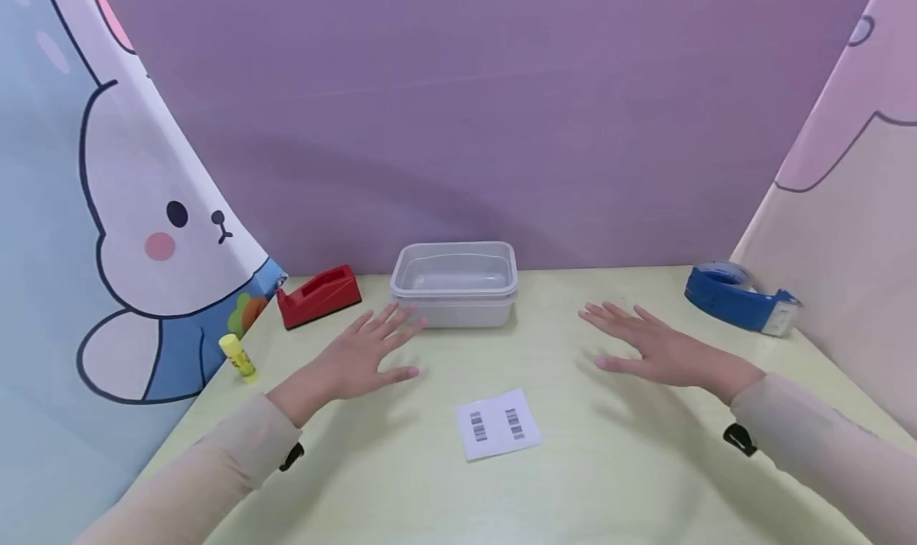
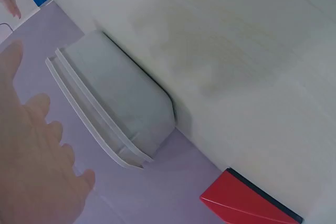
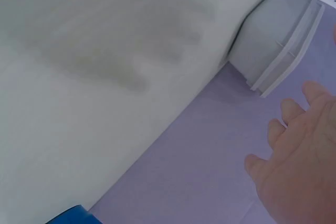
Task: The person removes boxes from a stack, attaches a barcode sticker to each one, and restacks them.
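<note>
My left hand [image 1: 361, 356] hovers over the table with its fingers spread, holding nothing. Its fingertips overlap the lower left of the nested plastic containers [image 1: 458, 310] in the head view, but the left wrist view shows a gap between them. On the other side, my right hand [image 1: 655, 350] is also raised with fingers spread and nothing in it. Between the hands and closer to me lies a white paper slip [image 1: 499, 424] printed with two barcodes. Both wrist views show the containers [image 2: 115, 93] standing near the wall, one stacked inside another.
At the back left is a red tape dispenser [image 1: 318, 296], with a yellow glue stick [image 1: 238, 358] standing nearer along the left edge. A blue tape dispenser [image 1: 741, 300] holding a roll of tape sits at the back right. Purple cloth [image 1: 473, 115] rises behind the table.
</note>
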`<state>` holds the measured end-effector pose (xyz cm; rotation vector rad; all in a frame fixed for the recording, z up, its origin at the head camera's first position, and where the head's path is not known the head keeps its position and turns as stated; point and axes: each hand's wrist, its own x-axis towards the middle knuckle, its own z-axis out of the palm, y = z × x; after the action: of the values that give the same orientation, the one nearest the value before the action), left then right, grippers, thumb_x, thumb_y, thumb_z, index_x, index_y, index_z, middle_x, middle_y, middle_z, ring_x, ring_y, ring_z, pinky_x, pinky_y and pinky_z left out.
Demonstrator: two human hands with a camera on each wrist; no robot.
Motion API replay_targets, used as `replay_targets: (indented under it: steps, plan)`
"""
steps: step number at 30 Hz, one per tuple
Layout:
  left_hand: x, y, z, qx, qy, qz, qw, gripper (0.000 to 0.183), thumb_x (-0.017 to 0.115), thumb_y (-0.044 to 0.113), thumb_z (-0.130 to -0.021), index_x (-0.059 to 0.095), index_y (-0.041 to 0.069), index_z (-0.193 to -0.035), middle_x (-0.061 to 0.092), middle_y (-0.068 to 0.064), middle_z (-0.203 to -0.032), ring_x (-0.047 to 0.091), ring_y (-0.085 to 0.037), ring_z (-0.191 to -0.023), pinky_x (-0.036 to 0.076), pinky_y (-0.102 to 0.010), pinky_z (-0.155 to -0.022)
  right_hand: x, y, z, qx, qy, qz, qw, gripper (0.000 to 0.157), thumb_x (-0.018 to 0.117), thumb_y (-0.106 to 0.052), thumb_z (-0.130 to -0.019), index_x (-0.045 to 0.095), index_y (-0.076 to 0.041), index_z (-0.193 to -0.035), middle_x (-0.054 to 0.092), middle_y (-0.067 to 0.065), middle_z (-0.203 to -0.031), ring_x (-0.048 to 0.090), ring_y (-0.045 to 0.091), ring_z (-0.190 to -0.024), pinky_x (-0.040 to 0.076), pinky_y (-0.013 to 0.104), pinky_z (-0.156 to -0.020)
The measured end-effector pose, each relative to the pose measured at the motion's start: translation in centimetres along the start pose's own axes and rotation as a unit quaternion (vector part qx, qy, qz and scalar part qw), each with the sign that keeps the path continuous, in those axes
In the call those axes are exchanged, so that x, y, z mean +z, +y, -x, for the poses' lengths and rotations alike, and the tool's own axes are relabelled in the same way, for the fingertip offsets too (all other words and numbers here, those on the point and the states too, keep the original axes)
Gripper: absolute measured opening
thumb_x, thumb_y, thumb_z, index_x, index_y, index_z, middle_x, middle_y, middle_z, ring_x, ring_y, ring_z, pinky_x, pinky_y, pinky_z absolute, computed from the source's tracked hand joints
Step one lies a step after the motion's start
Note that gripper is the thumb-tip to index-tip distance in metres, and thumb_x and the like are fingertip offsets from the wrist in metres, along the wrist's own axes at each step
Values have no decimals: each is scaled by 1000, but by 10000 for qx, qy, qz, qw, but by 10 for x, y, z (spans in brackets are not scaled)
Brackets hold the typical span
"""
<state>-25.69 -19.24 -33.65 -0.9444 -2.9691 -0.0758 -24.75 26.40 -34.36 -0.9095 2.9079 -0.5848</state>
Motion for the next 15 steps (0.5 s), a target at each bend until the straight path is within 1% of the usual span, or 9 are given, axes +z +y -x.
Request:
replay_targets:
  steps: [2,6,8,11,13,15]
  plan:
    - [-1,-4,-2,24,98,-5,9999,79,47,64,-91,18,29,-155,8,-2,-165,5,-31,-151,9,-59,-120,-5,-2,-4,84,-98,-99,9999,75,55,-54,-93,19,-31,-155,16,3,-163,8,35,-150,0,63,-118]
    - [-2,-15,-10,37,361,75,9993,79,49,63,-91,20,29,-155,9,-2,-164,9,-31,-151,13,-58,-120,-14,-6,-12,209,-185,-255,9993,76,55,-55,-92,16,-34,-155,13,3,-164,5,33,-151,-1,63,-118]
    - [-2,-20,-14,-90,469,205,9986,79,50,64,-90,18,33,-155,9,-1,-165,8,-29,-151,13,-56,-121,-19,-8,-17,233,-191,-289,9991,77,55,-55,-93,15,-34,-155,12,3,-164,4,32,-151,-1,63,-118]
    - [-3,-28,-20,-269,584,492,9967,83,53,63,-88,12,36,-155,7,0,-165,6,-28,-151,14,-58,-120,-25,-10,-25,291,-183,-276,9990,78,54,-56,-93,13,-34,-155,10,3,-164,4,32,-151,-1,62,-118]
    - [-3,-32,-23,-397,602,706,9949,86,55,64,-87,9,38,-155,6,1,-165,4,-28,-151,14,-59,-119,-27,-11,-30,334,-189,-281,9989,79,53,-57,-93,12,-34,-156,9,3,-164,5,32,-151,0,62,-118]
    - [-2,-35,-26,-470,626,901,9929,89,57,63,-86,9,36,-155,6,0,-165,2,-28,-152,14,-61,-119,-29,-12,-35,398,-207,-303,9985,80,54,-57,-92,10,-35,-155,8,3,-164,6,33,-150,0,62,-118]
